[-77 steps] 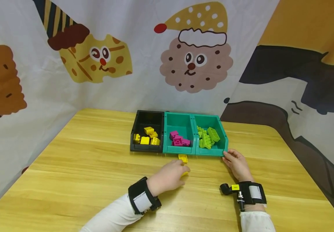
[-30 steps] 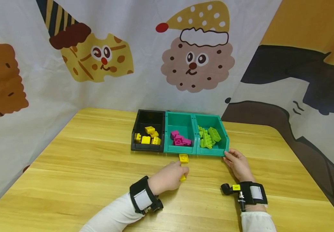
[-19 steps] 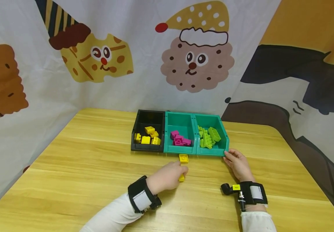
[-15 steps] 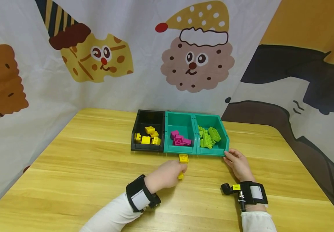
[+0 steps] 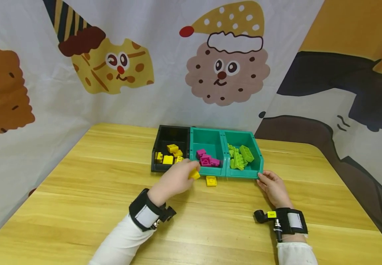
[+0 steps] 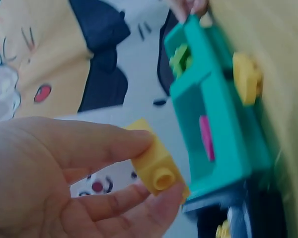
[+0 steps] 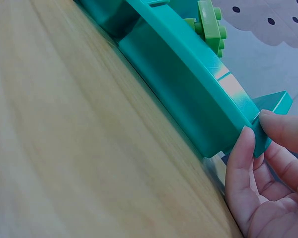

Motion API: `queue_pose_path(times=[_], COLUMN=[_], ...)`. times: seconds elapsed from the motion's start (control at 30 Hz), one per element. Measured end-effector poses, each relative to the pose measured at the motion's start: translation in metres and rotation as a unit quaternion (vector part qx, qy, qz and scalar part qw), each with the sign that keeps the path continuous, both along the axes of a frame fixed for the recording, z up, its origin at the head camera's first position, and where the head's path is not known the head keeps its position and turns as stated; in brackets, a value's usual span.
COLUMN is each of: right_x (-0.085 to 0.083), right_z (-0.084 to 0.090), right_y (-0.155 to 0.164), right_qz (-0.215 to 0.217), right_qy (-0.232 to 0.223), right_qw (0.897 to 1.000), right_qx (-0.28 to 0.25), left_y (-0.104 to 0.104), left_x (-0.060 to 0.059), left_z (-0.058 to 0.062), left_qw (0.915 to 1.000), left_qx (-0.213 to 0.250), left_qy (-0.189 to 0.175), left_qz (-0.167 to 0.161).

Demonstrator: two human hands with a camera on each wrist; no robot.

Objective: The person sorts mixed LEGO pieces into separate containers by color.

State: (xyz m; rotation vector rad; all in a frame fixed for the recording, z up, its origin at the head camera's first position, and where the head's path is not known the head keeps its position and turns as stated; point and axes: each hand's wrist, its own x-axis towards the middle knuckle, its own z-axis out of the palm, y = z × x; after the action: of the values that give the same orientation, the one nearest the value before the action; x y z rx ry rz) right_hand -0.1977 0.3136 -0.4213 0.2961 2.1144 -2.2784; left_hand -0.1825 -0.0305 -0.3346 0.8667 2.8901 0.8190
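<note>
My left hand [image 5: 174, 179] pinches a yellow building brick [image 6: 156, 161] between thumb and fingers, raised in front of the seam between the black bin [image 5: 158, 167] and the middle green bin [image 5: 207, 136]. One round stud shows on that brick in the left wrist view. A second yellow brick [image 5: 211, 181] lies on the table just in front of the middle bin. With thumb and fingertips my right hand [image 5: 275, 188] holds the front right corner of the right green bin [image 7: 188, 94].
Yellow bricks [image 5: 168, 159] lie in the black bin, magenta bricks [image 5: 205, 160] in the middle one and lime green bricks [image 5: 239, 158] in the right one. The bins stand side by side on a wooden table [image 5: 88, 191], before a printed cloth [image 5: 164, 103].
My left hand takes up the yellow brick from the table and carries it left and away from me toward the black bin. My right hand stays at the bin corner.
</note>
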Motion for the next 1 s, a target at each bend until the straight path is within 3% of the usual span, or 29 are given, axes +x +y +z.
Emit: queue_pose_path(times=[0.23, 0.47, 0.77, 1.0], right_x=[-0.001, 0.000, -0.001, -0.001], right_z=[-0.002, -0.003, -0.002, -0.002], right_y=[0.000, -0.001, 0.000, 0.000], right_qz=[0.000, -0.001, -0.001, 0.001], right_qy=[0.002, 0.005, 0.002, 0.005], right_qw=[1.000, 1.000, 1.000, 1.000], right_qx=[0.006, 0.011, 0.005, 0.007], left_y=[-0.019, -0.033, -0.040, -0.044], left_x=[-0.015, -0.031, -0.045, -0.052], left_z=[0.004, -0.007, -0.023, -0.036], left_qw=[0.9952, 0.9848, 0.9746, 0.9752], left_qx=[0.054, 0.101, 0.144, 0.133], left_qy=[0.028, 0.054, 0.047, 0.066], left_qz=[0.077, 0.130, 0.165, 0.164])
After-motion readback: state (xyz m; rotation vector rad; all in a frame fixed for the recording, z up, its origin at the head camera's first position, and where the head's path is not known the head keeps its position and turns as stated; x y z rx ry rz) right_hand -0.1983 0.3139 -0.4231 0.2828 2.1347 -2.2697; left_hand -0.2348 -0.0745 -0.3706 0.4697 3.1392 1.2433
